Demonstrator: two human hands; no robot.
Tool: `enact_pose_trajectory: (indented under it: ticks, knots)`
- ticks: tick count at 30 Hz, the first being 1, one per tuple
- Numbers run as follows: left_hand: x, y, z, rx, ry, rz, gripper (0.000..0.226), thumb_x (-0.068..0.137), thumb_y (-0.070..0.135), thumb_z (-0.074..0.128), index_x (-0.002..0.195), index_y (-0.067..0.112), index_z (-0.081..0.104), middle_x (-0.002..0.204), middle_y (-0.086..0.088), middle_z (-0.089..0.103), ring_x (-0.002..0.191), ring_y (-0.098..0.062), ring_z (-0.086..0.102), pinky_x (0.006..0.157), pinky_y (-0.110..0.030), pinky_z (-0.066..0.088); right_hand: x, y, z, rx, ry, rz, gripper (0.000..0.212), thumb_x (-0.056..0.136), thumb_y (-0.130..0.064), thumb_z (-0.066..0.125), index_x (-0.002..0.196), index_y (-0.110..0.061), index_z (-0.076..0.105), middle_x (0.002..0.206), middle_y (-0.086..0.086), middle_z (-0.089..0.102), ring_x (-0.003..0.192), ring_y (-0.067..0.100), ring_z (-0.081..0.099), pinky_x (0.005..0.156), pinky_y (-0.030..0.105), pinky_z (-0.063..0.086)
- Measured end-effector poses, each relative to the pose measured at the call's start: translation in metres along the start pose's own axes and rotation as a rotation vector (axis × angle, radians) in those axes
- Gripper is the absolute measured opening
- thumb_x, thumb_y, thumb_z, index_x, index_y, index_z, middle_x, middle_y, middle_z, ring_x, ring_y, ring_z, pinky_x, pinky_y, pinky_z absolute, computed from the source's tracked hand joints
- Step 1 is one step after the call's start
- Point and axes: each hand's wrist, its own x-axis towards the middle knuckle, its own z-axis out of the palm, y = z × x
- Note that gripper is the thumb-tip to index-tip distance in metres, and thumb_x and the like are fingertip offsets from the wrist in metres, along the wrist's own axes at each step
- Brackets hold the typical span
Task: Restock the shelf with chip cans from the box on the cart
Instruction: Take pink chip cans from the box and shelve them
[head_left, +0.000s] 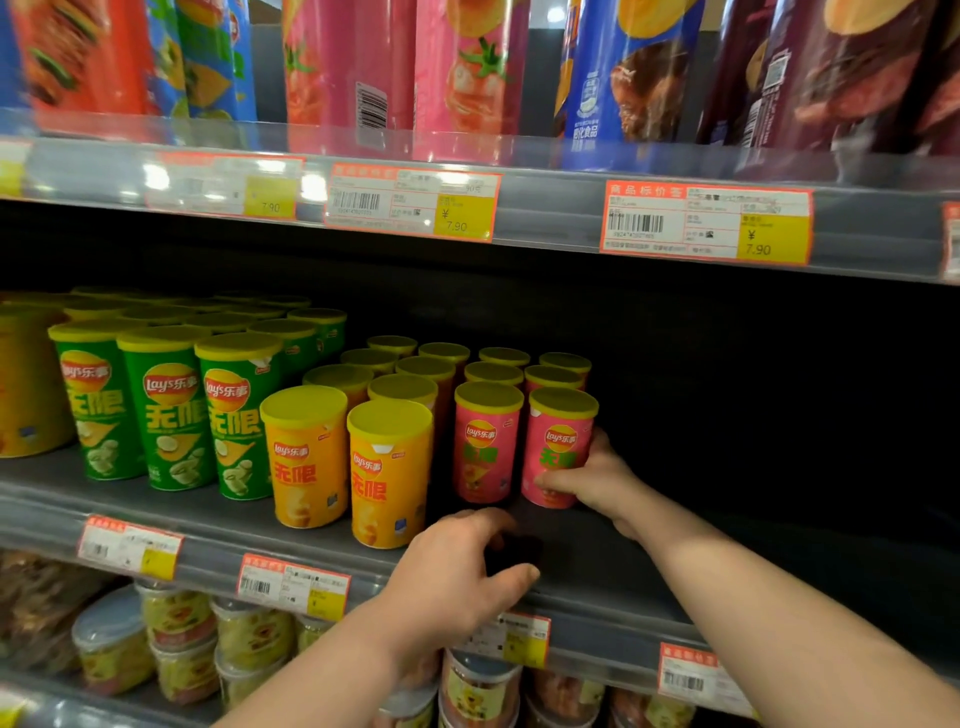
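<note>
The pink can stands at the shelf front, beside another pink can. Our right hand holds it tight. Our left hand curls near the shelf edge; we cannot tell if it holds anything.

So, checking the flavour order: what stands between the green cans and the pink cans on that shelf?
Two rows of orange cans stand between the green cans and the pink cans, in the head view.

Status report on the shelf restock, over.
Right hand grips front pink can, upright on middle shelf. Left hand curled over shelf edge, contents unclear. Nothing blocking.
</note>
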Motion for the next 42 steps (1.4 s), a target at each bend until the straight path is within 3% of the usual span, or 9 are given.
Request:
enact_pose_trajectory:
  ticks: [8,17,20,23,28,30,33,39,42]
  knots:
    - [-0.002,0.006,0.000,0.062,-0.018,-0.030,0.058,0.074,0.058,0.048,0.122,0.028,0.057,0.116,0.008,0.061,0.107,-0.009,0.055,0.089,-0.027,0.046,0.000,0.001,-0.002,-0.023,-0.012,-0.027,0.090,0.068,-0.011,0.083,0.141,-0.015,0.030,0.133,0.010,0.051,0.121,0.026,0.051,0.096,0.035,0.042]
    - [-0.007,0.014,0.002,0.221,0.028,-0.042,0.047,0.085,0.053,0.051,0.118,0.021,0.061,0.112,0.001,0.062,0.106,-0.016,0.055,0.088,-0.029,0.045,-0.017,0.004,-0.013,-0.133,-0.010,-0.039,0.086,0.069,-0.015,0.083,0.139,-0.010,0.033,0.138,0.011,0.048,0.125,0.027,0.048,0.101,0.035,0.040]
    - [-0.016,0.017,0.004,0.303,0.055,-0.056,0.062,0.079,0.062,0.033,0.117,0.021,0.061,0.110,0.001,0.062,0.106,-0.019,0.055,0.088,-0.032,0.044,-0.034,0.004,-0.021,-0.222,-0.001,-0.019,0.082,0.074,-0.021,0.079,0.139,-0.009,0.031,0.138,0.013,0.046,0.124,0.028,0.048,0.098,0.036,0.042]
    - [-0.025,0.014,0.001,0.382,0.098,-0.050,0.052,0.087,0.055,0.042,0.124,0.022,0.057,0.116,0.003,0.058,0.112,-0.019,0.051,0.094,-0.031,0.042,-0.055,-0.003,-0.024,-0.448,-0.010,-0.026,0.068,0.080,-0.033,0.072,0.136,-0.017,0.037,0.137,0.008,0.044,0.120,0.025,0.050,0.094,0.033,0.045]
    - [-0.058,0.005,-0.018,0.428,0.098,0.050,0.048,0.074,0.049,0.043,0.093,0.012,0.069,0.091,-0.006,0.065,0.079,-0.029,0.064,0.063,-0.034,0.056,-0.105,-0.023,-0.011,-0.720,-0.063,-0.334,0.043,0.087,-0.039,0.060,0.126,-0.026,0.048,0.131,-0.003,0.045,0.119,0.019,0.047,0.097,0.035,0.044]
    - [-0.076,0.004,-0.026,0.448,0.065,-0.009,0.053,0.077,0.050,0.041,0.106,0.013,0.066,0.105,-0.007,0.063,0.095,-0.030,0.062,0.075,-0.037,0.055,-0.126,-0.032,0.005,-0.797,-0.076,-0.464,0.039,0.089,-0.039,0.057,0.125,-0.027,0.050,0.129,-0.005,0.048,0.120,0.018,0.047,0.098,0.038,0.042]
    - [-0.110,-0.010,-0.040,0.552,-0.019,-0.131,0.053,0.089,0.045,0.047,0.133,0.017,0.046,0.135,-0.004,0.046,0.124,-0.025,0.043,0.099,-0.035,0.040,-0.153,-0.046,0.038,-0.875,-0.145,-0.563,0.037,0.090,-0.042,0.053,0.124,-0.028,0.050,0.125,-0.005,0.050,0.118,0.020,0.047,0.097,0.038,0.041]
    - [-0.200,-0.040,-0.080,0.596,-0.097,-0.298,0.054,0.089,0.048,0.049,0.134,0.018,0.041,0.138,-0.002,0.041,0.128,-0.025,0.039,0.104,-0.037,0.037,-0.211,-0.062,0.116,-1.006,-0.343,-0.665,0.041,0.089,-0.040,0.051,0.128,-0.025,0.050,0.129,0.002,0.051,0.119,0.026,0.047,0.096,0.040,0.042]
    - [-0.249,-0.052,-0.099,0.614,-0.115,-0.360,0.049,0.088,0.051,0.049,0.124,0.017,0.046,0.125,-0.002,0.047,0.118,-0.026,0.046,0.094,-0.036,0.041,-0.242,-0.063,0.161,-1.057,-0.414,-0.702,0.043,0.088,-0.041,0.052,0.127,-0.024,0.050,0.126,0.003,0.052,0.116,0.028,0.049,0.092,0.039,0.044]
